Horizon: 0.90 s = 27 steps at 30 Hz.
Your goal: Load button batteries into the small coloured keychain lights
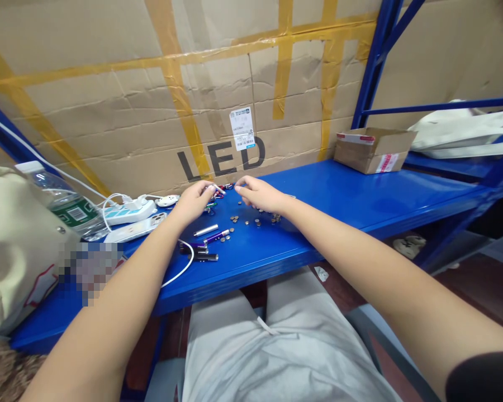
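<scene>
Above the back half of the blue shelf, my left hand (pixel 196 199) is closed in a pinch on a slim silver penlight tube (pixel 219 190), which points to the right. Facing it across a small gap, my right hand (pixel 256 195) has thumb and index finger pressed together; whatever they hold is too small to make out. Several button cells (pixel 233 218) lie scattered below and between the hands. Nearer me are a silver tube (pixel 206 230), a purple penlight (pixel 216 237) and a black penlight (pixel 204 257). Red and green penlights (pixel 210 207) lie partly hidden beside my left hand.
A power strip (pixel 131 212), phone (pixel 134 228) and water bottle (pixel 67 204) stand left, beside a cream bag (pixel 20 245). A white cable (pixel 190 261) curls over the shelf (pixel 318 192). An open carton (pixel 371 151) sits back right; taped cardboard (pixel 142 123) walls the rear.
</scene>
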### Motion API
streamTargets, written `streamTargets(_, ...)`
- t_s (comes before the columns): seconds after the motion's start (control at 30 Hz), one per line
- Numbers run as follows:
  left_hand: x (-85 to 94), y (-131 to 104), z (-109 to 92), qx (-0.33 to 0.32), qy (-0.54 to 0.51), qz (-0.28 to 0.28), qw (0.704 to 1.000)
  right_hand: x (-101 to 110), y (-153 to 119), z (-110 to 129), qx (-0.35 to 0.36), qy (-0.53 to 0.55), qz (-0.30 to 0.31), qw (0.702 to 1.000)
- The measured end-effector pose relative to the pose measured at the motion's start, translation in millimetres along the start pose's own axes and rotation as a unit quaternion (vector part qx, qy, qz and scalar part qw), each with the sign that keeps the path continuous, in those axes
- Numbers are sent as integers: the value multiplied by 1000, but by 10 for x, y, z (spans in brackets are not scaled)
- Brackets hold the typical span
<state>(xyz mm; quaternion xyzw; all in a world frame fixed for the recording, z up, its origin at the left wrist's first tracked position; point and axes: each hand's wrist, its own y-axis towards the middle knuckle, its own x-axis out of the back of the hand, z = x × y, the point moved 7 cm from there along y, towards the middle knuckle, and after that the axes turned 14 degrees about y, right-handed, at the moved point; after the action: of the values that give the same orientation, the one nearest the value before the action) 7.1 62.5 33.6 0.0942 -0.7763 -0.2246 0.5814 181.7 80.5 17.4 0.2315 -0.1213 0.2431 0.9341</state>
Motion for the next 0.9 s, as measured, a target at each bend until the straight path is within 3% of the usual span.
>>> streamTargets(0.2,-42,51,548,46,152,29,987,82,-1,-36,-15,-95,-1,995)
streamTargets(0.3,63,62,591,61,184,-44,980,67,-11,-51,-21,-126,17,992)
streamTargets(0.37,121,59,518,51,195,-50,978,65,-12,-56,-20,-139,23,990)
streamTargets(0.43,106,37,395,21,174,26,984,63,-12,-53,-10,-150,29,988)
streamTargets(0.5,30,-46,257,-7,106,160,981,41,-18,-34,11,-161,44,986)
streamTargets(0.6,-60,-237,88,-48,71,330,940,-48,-55,14,47,-171,92,980)
streamTargets(0.7,-109,-331,80,-48,70,397,914,-144,-105,66,80,-192,137,968)
streamTargets(0.8,-115,-302,116,-51,88,378,920,-216,-142,93,116,-227,169,952)
streamTargets(0.9,4,-211,68,-59,88,280,954,-260,-162,90,143,-233,186,944)
